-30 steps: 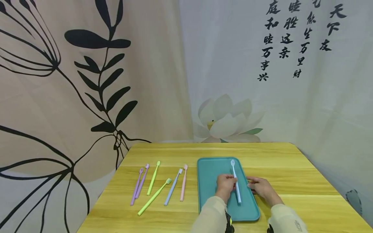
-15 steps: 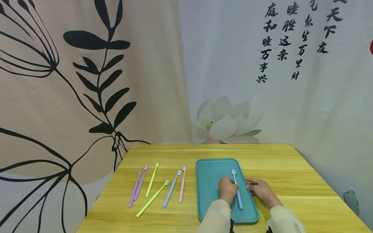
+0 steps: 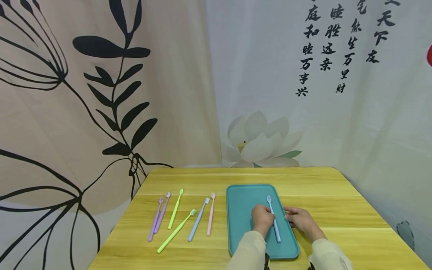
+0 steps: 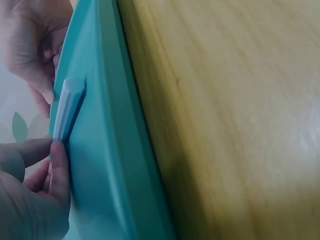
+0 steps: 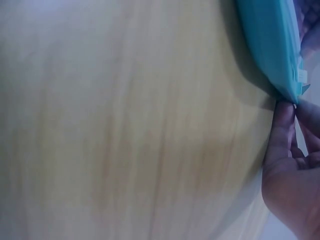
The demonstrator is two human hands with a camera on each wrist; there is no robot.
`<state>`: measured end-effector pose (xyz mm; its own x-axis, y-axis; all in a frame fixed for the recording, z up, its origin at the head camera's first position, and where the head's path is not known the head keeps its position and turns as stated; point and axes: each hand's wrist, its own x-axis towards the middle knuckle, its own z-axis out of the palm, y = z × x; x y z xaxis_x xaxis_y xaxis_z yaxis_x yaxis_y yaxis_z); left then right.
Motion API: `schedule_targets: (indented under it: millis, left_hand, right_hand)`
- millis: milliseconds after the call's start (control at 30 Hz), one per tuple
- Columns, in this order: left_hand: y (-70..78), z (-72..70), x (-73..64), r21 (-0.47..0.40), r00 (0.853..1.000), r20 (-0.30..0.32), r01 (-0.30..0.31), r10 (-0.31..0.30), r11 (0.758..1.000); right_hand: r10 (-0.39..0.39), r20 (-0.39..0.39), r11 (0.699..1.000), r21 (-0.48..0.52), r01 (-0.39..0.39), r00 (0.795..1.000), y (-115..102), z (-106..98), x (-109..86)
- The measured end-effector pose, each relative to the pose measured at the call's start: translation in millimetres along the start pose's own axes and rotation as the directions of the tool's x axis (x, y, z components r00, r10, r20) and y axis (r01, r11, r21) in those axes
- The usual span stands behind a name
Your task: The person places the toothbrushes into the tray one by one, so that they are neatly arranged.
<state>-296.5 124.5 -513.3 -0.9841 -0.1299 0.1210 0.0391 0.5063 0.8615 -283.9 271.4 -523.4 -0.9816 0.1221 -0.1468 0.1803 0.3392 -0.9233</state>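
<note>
My left hand point(image 3: 262, 220) pinches a light blue toothbrush point(image 3: 277, 230) by the middle of its handle, over the right part of a teal tray point(image 3: 243, 198). The brush head points to the far end of the tray. In the left wrist view, thumb and finger meet on the toothbrush handle point(image 4: 69, 102), whose butt end lies close over the tray floor. My right hand point(image 3: 305, 222) holds the tray's right rim. The right wrist view has its thumb and fingers pinching the tray edge point(image 5: 272, 55).
On the table point(image 3: 337, 202), left of the tray, lie two purple toothbrushes point(image 3: 155, 221), two green toothbrushes point(image 3: 177, 230), a blue toothbrush point(image 3: 198, 221) and a pink toothbrush point(image 3: 210, 217). A printed curtain point(image 3: 182, 93) hangs behind the table.
My left hand has lowered the light blue toothbrush toward the tray and nearer to me. The right hand keeps its hold on the rim. The head view has shifted slightly.
</note>
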Motion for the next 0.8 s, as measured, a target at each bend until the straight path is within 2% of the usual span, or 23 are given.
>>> schedule_targets:
  millis: [133, 333, 533, 633, 700, 800]
  left_hand:
    - [-0.3, 4.5, 1.0, -0.014, 1.000, 0.026, 0.005, -0.005, 1.000]
    - [0.0, 8.8, 2.0, -0.029, 0.999, 0.031, 0.012, -0.011, 1.000]
    - [2.6, 3.2, -0.3, -0.041, 0.999, 0.051, 0.019, -0.017, 0.999]
    - [1.6, -3.3, 2.3, -0.052, 0.998, 0.060, -0.022, 0.025, 0.998]
    - [-0.7, -9.6, 5.4, -0.060, 0.996, 0.055, -0.072, 0.075, 0.996]
    - [-2.8, -20.6, 12.5, -0.079, 0.992, 0.066, -0.098, 0.103, 0.992]
  right_hand:
    - [0.009, -0.003, 1.000, -0.011, -0.009, 1.000, -2, 0, -1.5]
    - [0.016, -0.001, 1.000, -0.009, -0.016, 1.000, -1, 0, -1.8]
    - [0.011, -0.002, 1.000, 0.011, -0.011, 1.000, 2, -1, -2.0]
    - [0.010, 0.000, 1.000, 0.013, -0.010, 1.000, 2, -2, -2.0]
    - [0.006, 0.006, 1.000, 0.009, -0.006, 1.000, 2, -2, -1.5]
    - [0.007, 0.007, 1.000, 0.008, -0.007, 1.000, 2, -2, -0.2]
